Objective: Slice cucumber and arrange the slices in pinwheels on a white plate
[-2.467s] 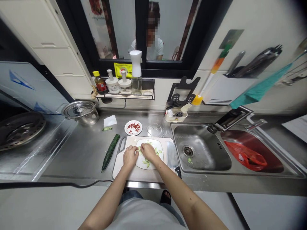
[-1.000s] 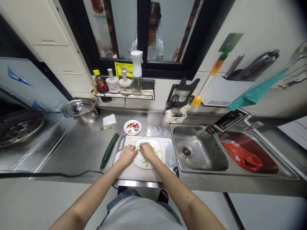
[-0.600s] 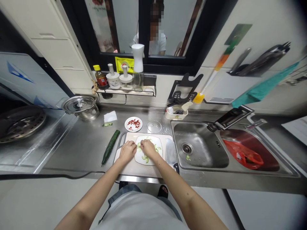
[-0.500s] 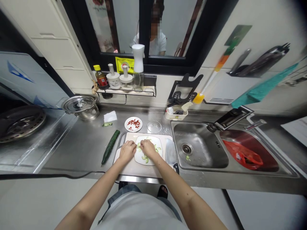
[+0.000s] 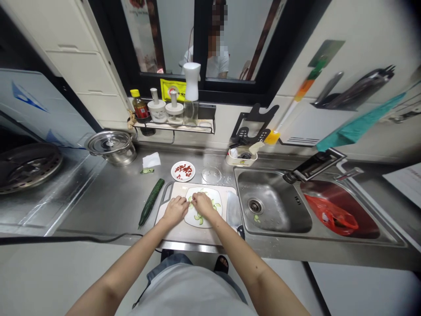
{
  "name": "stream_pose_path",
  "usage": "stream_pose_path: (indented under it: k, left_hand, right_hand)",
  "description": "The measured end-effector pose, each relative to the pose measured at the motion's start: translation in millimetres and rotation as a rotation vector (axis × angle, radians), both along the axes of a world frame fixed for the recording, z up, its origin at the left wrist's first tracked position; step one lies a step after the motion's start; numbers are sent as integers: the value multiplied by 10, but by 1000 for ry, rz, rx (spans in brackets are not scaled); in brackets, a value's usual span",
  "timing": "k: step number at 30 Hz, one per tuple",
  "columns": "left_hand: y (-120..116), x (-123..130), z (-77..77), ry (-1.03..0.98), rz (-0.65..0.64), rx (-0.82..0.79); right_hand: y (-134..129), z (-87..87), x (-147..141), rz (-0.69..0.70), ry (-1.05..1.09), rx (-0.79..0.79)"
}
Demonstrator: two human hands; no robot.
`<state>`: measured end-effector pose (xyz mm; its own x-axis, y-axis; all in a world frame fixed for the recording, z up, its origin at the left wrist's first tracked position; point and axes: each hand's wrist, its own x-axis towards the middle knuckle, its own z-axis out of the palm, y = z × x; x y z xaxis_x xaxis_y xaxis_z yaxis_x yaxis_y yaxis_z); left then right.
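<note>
A square white plate (image 5: 208,215) with pale green cucumber slices (image 5: 199,218) lies on the cutting board (image 5: 194,235). My left hand (image 5: 177,208) is at the plate's left edge, its fingers closed on something too small to make out. Over the upper left of the plate, my right hand (image 5: 201,203) has its fingertips pinched together among the slices; what they hold is hidden. A cleaver (image 5: 233,209) rests along the board's right side. To the left of the board lies a whole cucumber (image 5: 151,202). Behind it stands a round plate (image 5: 187,177) of chopped red pieces.
A lidded pot (image 5: 113,149) stands at the back left, near white paper (image 5: 151,159). On the right is a double sink (image 5: 274,197) with a red bag (image 5: 333,215). Bottles stand on a wall shelf (image 5: 174,126). A person (image 5: 217,61) shows in the window.
The view has shifted slightly. Both hands stay at nearly the same spots over the plate, with only small finger movements.
</note>
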<state>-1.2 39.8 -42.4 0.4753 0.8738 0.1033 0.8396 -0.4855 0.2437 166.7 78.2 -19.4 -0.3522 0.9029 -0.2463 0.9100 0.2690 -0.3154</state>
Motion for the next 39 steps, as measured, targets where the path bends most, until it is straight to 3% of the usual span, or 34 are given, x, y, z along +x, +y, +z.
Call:
stream_pose_path:
  k: [7,18,24,28,39]
  left_hand:
    - [18,64,4,-74,185,-40]
    - [122,69,13,-273,356,-194]
    - [147,64,-53,-307,363,-204]
    - [142,56,-49,-307,358,-199]
    - [137,45,24,-275,331,-189]
  right_hand:
    - [-12,-15,-3,-7,-5,-2]
    - [-14,13,4,21,-12,16]
    - [-162,6,-28,-58,-53,100]
    - [-238,-14,-48,-116,-75,77]
    - [-108,59,-13,-83,-127,7]
